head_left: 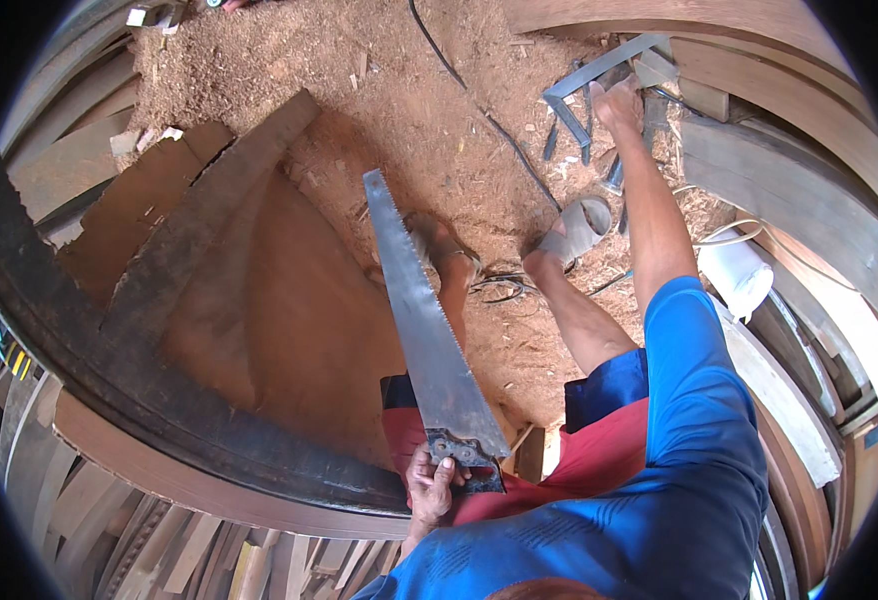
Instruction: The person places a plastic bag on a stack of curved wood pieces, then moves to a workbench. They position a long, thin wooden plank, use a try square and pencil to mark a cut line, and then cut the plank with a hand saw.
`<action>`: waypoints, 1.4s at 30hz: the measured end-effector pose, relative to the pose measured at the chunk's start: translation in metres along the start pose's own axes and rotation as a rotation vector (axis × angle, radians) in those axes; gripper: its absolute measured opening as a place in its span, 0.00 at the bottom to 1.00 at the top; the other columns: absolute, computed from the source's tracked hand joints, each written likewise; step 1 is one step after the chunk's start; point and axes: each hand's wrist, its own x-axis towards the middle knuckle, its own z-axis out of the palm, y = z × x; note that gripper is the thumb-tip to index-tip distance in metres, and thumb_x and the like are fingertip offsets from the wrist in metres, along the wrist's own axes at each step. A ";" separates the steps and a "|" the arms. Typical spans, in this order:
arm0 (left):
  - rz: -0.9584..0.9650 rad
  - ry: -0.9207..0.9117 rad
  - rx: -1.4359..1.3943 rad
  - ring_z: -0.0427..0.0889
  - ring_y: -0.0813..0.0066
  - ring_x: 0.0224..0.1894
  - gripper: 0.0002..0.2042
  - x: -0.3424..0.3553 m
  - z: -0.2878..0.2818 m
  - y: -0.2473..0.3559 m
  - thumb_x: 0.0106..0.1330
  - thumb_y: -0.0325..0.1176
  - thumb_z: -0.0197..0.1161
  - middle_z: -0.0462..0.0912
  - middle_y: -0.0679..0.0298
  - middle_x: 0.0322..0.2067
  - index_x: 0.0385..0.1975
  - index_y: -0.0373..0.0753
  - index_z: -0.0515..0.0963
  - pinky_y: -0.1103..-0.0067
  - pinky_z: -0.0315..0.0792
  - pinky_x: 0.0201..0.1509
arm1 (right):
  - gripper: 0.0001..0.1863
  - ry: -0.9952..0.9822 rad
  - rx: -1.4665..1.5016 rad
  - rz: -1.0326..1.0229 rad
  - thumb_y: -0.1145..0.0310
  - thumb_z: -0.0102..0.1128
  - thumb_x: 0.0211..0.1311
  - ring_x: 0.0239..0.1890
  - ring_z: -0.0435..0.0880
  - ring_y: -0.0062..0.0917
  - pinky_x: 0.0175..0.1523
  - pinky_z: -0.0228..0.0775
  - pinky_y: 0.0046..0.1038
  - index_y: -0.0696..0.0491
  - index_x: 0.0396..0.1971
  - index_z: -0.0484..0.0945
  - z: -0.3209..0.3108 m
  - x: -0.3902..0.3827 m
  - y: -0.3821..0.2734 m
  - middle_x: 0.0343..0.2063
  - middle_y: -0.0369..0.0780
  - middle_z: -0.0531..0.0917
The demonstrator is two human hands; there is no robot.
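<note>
My left hand (431,487) is closed around the black handle of a handsaw (424,310). The saw's grey blade points away from me over my legs, its toothed edge toward the right. My right arm stretches far out to the upper right. There my right hand (617,103) has its fingers curled at a small dark piece I cannot make out. Around that hand lies a grey angled metal bar (599,68), like a square. Several dark narrow tools (586,140) lie just left of my wrist.
At left stands a large curved wooden frame (259,445) with dusty boards. Curved planks (779,165) line the right side, near a white bucket (737,272). A black cable (479,105) crosses the sawdust-covered floor (359,60). My sandalled foot (574,232) is close to tangled cords.
</note>
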 end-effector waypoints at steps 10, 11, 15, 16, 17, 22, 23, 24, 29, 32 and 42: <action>0.032 -0.053 -0.024 0.82 0.78 0.28 0.16 0.003 -0.007 -0.009 0.73 0.31 0.63 0.85 0.59 0.35 0.55 0.32 0.72 0.82 0.76 0.31 | 0.41 0.231 -0.339 -0.132 0.60 0.64 0.58 0.63 0.75 0.46 0.67 0.66 0.45 0.51 0.71 0.58 -0.028 -0.044 0.069 0.61 0.54 0.74; 0.028 -0.047 -0.015 0.82 0.78 0.28 0.16 0.004 -0.005 -0.008 0.73 0.31 0.63 0.85 0.59 0.35 0.55 0.32 0.72 0.82 0.76 0.31 | 0.37 0.239 -0.321 -0.213 0.61 0.62 0.60 0.61 0.76 0.46 0.65 0.68 0.45 0.51 0.69 0.61 -0.025 -0.042 0.075 0.60 0.53 0.76; 0.022 -0.047 0.006 0.82 0.78 0.29 0.16 0.003 -0.001 -0.005 0.73 0.32 0.63 0.85 0.59 0.36 0.55 0.32 0.71 0.82 0.77 0.32 | 0.18 0.004 -0.098 -0.325 0.60 0.51 0.67 0.52 0.83 0.50 0.58 0.73 0.47 0.53 0.50 0.78 -0.005 -0.019 0.065 0.49 0.57 0.82; 0.025 -0.052 0.010 0.82 0.78 0.29 0.16 0.004 -0.002 -0.006 0.73 0.32 0.63 0.85 0.58 0.36 0.55 0.32 0.71 0.82 0.77 0.32 | 0.18 -0.013 -0.064 -0.338 0.60 0.48 0.67 0.51 0.83 0.51 0.58 0.73 0.47 0.52 0.47 0.80 0.001 -0.016 0.056 0.48 0.57 0.82; 0.022 -0.044 0.016 0.82 0.78 0.29 0.16 0.002 -0.003 -0.007 0.73 0.32 0.63 0.85 0.59 0.36 0.55 0.32 0.71 0.82 0.77 0.32 | 0.18 0.044 -0.036 -0.259 0.59 0.51 0.66 0.54 0.82 0.52 0.61 0.72 0.46 0.54 0.45 0.82 0.000 -0.018 0.036 0.49 0.58 0.83; 0.002 -0.041 0.088 0.83 0.78 0.30 0.16 0.002 -0.005 -0.014 0.73 0.32 0.63 0.85 0.59 0.36 0.55 0.32 0.71 0.82 0.78 0.33 | 0.30 0.012 -0.001 0.116 0.52 0.63 0.61 0.59 0.81 0.48 0.66 0.71 0.40 0.60 0.55 0.80 0.021 0.043 0.003 0.57 0.54 0.81; -0.018 -0.008 0.086 0.82 0.79 0.30 0.16 0.000 0.000 -0.013 0.73 0.30 0.62 0.85 0.60 0.35 0.56 0.32 0.70 0.82 0.78 0.33 | 0.31 -0.026 0.013 0.103 0.52 0.64 0.61 0.59 0.81 0.47 0.65 0.71 0.39 0.60 0.55 0.80 0.026 0.048 0.007 0.57 0.53 0.81; -0.025 -0.004 0.093 0.82 0.79 0.30 0.17 0.000 0.002 -0.012 0.73 0.30 0.62 0.85 0.60 0.35 0.56 0.32 0.70 0.82 0.78 0.33 | 0.31 -0.063 0.028 0.092 0.51 0.65 0.60 0.59 0.81 0.46 0.65 0.71 0.39 0.60 0.56 0.80 0.029 0.052 0.013 0.57 0.53 0.81; -0.005 -0.016 0.091 0.82 0.80 0.30 0.18 0.004 0.005 -0.014 0.73 0.27 0.61 0.85 0.60 0.35 0.59 0.31 0.70 0.83 0.77 0.33 | 0.31 -0.194 0.139 0.018 0.52 0.68 0.57 0.54 0.84 0.40 0.59 0.73 0.37 0.60 0.54 0.81 0.018 0.059 0.015 0.53 0.51 0.83; 0.041 -0.071 0.137 0.82 0.80 0.30 0.17 0.003 0.001 -0.019 0.73 0.28 0.61 0.84 0.60 0.36 0.59 0.32 0.70 0.83 0.77 0.33 | 0.22 -0.297 0.482 0.048 0.62 0.68 0.55 0.38 0.87 0.32 0.43 0.76 0.36 0.61 0.47 0.84 0.019 0.016 0.043 0.38 0.49 0.87; 0.232 -0.171 0.209 0.77 0.82 0.25 0.14 0.005 0.005 0.009 0.74 0.32 0.60 0.81 0.65 0.30 0.54 0.33 0.73 0.84 0.74 0.29 | 0.17 -0.100 0.131 -0.271 0.67 0.69 0.55 0.42 0.86 0.40 0.47 0.76 0.37 0.57 0.44 0.80 -0.082 -0.158 0.126 0.38 0.53 0.85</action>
